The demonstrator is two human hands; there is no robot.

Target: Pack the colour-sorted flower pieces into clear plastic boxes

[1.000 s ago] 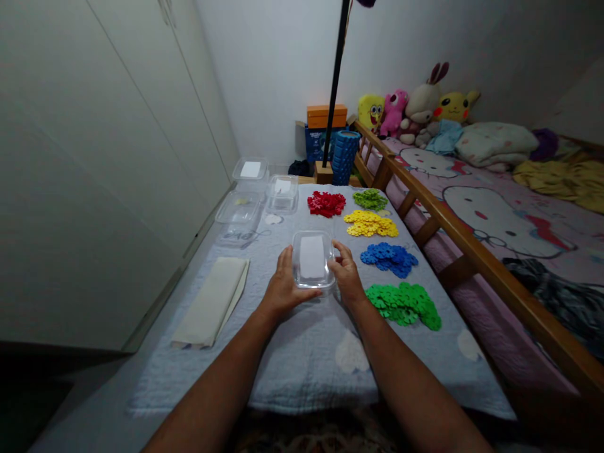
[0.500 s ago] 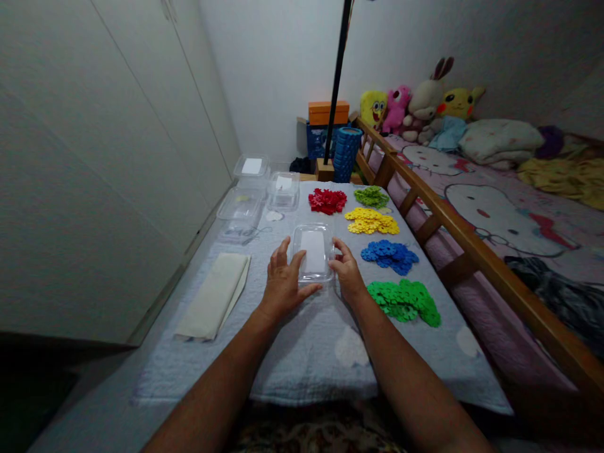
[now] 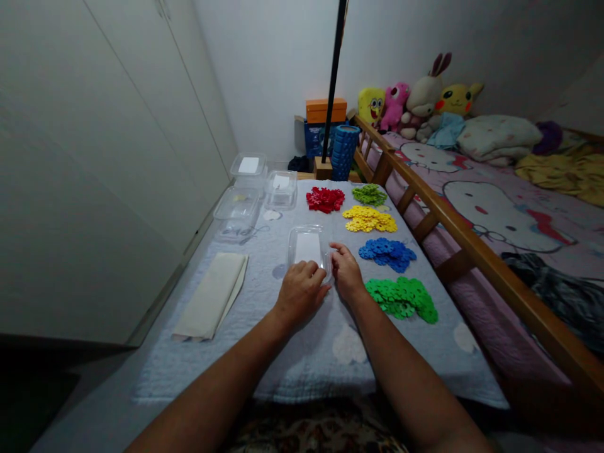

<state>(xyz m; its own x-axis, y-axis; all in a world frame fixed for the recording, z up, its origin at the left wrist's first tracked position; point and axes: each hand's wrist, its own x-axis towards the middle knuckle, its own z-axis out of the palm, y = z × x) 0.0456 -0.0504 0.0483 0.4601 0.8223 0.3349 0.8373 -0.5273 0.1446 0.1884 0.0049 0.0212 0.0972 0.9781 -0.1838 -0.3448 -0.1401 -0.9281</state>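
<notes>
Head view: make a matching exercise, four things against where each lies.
1 red pile of plastic flakes
2 clear plastic box with white label
3 folded cream cloth
4 bright green pile of plastic flakes

a alone on the left side
b at fingertips of left hand and right hand
c nearest pile, right side
d farthest from the person

Pairs: 1-d; 2-b; 3-a; 4-c

Five piles of plastic pieces lie on my counter: red (image 3: 325, 199), light green (image 3: 369, 195), yellow (image 3: 369, 220), blue (image 3: 387, 253), and green (image 3: 401, 297) nearest me. A folded cloth (image 3: 211, 294) sits left, with three clear tubs (image 3: 237, 211) beyond it. Plush toys (image 3: 427, 94) line the bed, past its wooden rail (image 3: 472, 251).
</notes>
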